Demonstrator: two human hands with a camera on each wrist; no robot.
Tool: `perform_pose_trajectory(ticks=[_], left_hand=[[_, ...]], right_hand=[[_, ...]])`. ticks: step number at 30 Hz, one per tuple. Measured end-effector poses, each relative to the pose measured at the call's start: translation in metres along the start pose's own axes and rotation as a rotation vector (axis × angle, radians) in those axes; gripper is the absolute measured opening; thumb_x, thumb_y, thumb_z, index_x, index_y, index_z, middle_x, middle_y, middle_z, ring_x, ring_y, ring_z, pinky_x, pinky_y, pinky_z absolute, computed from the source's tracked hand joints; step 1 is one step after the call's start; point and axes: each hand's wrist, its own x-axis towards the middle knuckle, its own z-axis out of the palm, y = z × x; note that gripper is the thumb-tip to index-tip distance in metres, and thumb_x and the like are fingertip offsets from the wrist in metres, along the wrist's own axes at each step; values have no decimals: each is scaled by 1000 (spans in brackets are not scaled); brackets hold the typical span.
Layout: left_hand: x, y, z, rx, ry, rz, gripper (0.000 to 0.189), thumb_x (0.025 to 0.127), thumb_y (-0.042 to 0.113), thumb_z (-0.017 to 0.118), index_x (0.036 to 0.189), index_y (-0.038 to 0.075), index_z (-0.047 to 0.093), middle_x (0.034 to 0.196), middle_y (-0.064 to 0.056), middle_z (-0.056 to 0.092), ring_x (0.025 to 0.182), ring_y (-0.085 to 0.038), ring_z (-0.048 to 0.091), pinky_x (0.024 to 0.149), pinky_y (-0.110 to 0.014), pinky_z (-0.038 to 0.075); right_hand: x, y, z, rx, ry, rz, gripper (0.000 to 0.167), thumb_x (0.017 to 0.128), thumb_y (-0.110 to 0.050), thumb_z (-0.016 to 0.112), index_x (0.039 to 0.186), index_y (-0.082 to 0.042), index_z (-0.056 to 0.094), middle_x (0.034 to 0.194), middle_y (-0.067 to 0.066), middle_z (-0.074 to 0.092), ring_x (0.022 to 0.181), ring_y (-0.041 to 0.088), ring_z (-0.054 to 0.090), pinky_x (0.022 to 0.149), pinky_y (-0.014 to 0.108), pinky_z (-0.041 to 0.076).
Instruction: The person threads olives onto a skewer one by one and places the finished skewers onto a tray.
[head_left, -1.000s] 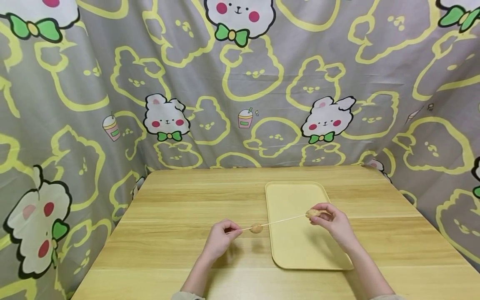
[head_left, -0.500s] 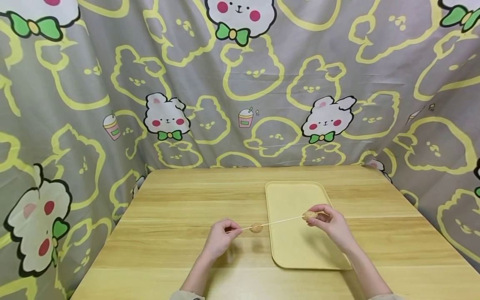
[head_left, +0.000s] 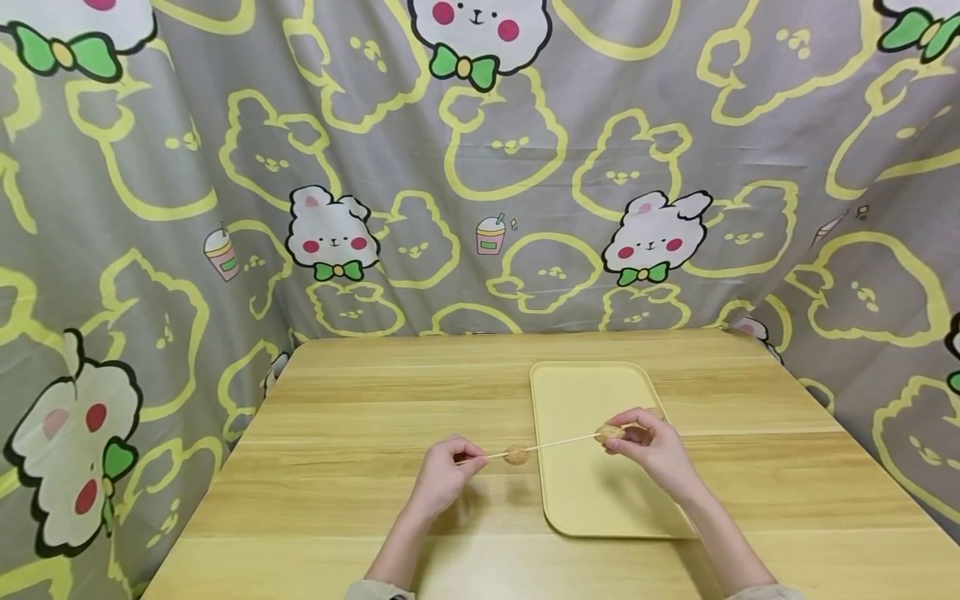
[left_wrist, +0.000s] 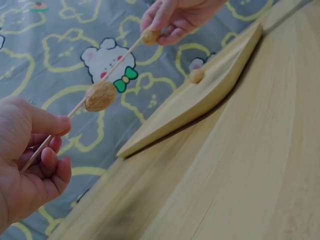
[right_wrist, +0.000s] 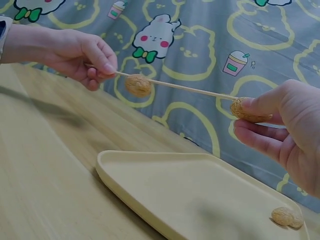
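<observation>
A thin wooden skewer [head_left: 562, 442] runs nearly level above the table, between both hands. My left hand [head_left: 442, 477] pinches its left end between thumb and fingers; in the left wrist view the skewer's end crosses the palm. One brown, wrinkled ball [left_wrist: 100, 96], like a fried meatball, is threaded on the skewer just beyond the left fingertips. At the right end, my right hand [head_left: 651, 450] grips a second brown ball [right_wrist: 245, 110] between thumb and fingers, and the skewer enters that ball's left side. The right fingers hide part of this ball.
Below the right hand lies a yellow rectangular tray [head_left: 585, 500] on the wooden table [head_left: 337, 500]. More brown balls [right_wrist: 287, 217] sit at its far right side, mostly hidden by the right hand in the head view. A patterned grey curtain [head_left: 427, 150] surrounds the table.
My right hand has moved a little to the left with its ball, shortening the stretch of skewer between the two balls. The left hand has hardly moved.
</observation>
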Motion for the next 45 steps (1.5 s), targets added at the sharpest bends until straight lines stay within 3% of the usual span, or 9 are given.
perform_pose_trajectory(ticks=[4,9,19,22,25,29,31,34,45], left_hand=[[0,0,4,-7,-3,4,6,82,4,68,79,-1,67,79,-4,59,76,-14,54,67,-23,47],[0,1,6,-11,-6,-24,5,82,3,67,79,0,67,80,-3,58,76,-13,52,68,-22,46],[-1,4,7,-73,-7,-36,6,83,-1,65,82,-7,65,81,-7,57,76,-12,51,67,-21,46],[-2,2,7,-101,21,25,7,83,4,66,82,-3,66,80,-3,58,75,-11,53,66,-22,47],[0,-2,7,-121,44,110,8,82,6,67,80,-2,66,77,0,59,72,-10,54,64,-22,49],[0,10,5,-123,52,73,6,82,1,67,80,-5,65,77,-6,60,71,-9,54,64,-21,48],[-3,23,3,-120,51,22,5,81,-3,66,80,-8,65,77,-10,59,72,-9,53,65,-20,47],[-8,39,0,-116,51,14,5,80,-7,65,81,-11,63,77,-13,58,71,-8,52,65,-19,46],[-9,40,-3,-129,51,16,6,80,-8,64,81,-13,62,78,-14,59,71,-7,52,65,-18,46]], right_hand=[[0,2,1,-26,2,-2,23,81,1,67,102,5,59,90,4,65,76,15,65,72,26,53],[-2,-11,9,-114,39,79,26,81,2,67,102,12,54,86,3,66,73,14,65,69,26,53],[1,-11,15,-45,0,73,27,83,7,62,104,18,49,87,4,66,75,14,65,71,26,53],[2,-9,17,18,12,58,25,85,7,59,107,13,50,92,4,65,79,15,65,72,29,53],[2,-5,18,167,36,30,24,88,11,53,111,5,52,98,6,63,83,17,65,74,31,53],[3,-2,23,363,45,-12,28,88,16,46,108,-2,57,100,7,64,84,17,65,76,29,52],[2,-2,26,413,47,-27,28,88,17,45,106,-1,58,99,8,64,84,17,65,76,28,52],[2,-3,30,439,57,-41,29,88,17,44,106,-2,59,98,8,63,84,18,64,76,28,52],[4,-5,37,485,35,-88,32,87,20,44,107,0,60,104,10,62,88,19,64,77,28,52]])
